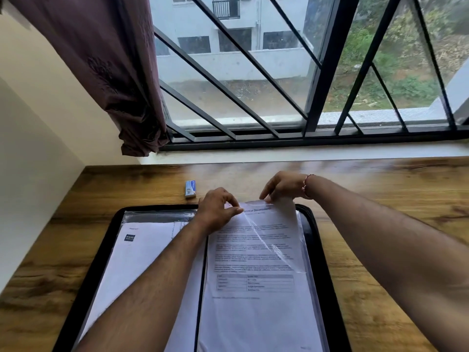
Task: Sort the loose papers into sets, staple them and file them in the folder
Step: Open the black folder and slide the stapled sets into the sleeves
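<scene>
So this was the filing stage, from what I could tell. The black folder lay opened flat on the wooden table, right up near the window side, and both hands were working at the top edge of its right-hand page. The paper set, a printed document with a bold heading and a little table lower down, sat on that right page, most of it looking like it was already under the clear sleeve. You could see a shiny crease running diagonally across the text, which is what made me think the plastic was over it. The right hand had its fingertips pinched together on the sleeve's top lip, lifting it a bit, I'd guess to keep the mouth open so the sheets didn't snag. The left hand was curled with thumb and forefinger pinching the top left corner of the paper set, probably to steer and square it while the other hand held the pocket open. Honestly couldn't tell whether the set was stapled, that corner was under the fingers. The left page held another sheet with a small blue logo, tucked in its own pocket, so one set seemed filed. A small staple box sat on the table just beyond the folder's top edge, within reach. Couldn't spot a stapler anywhere.
</scene>
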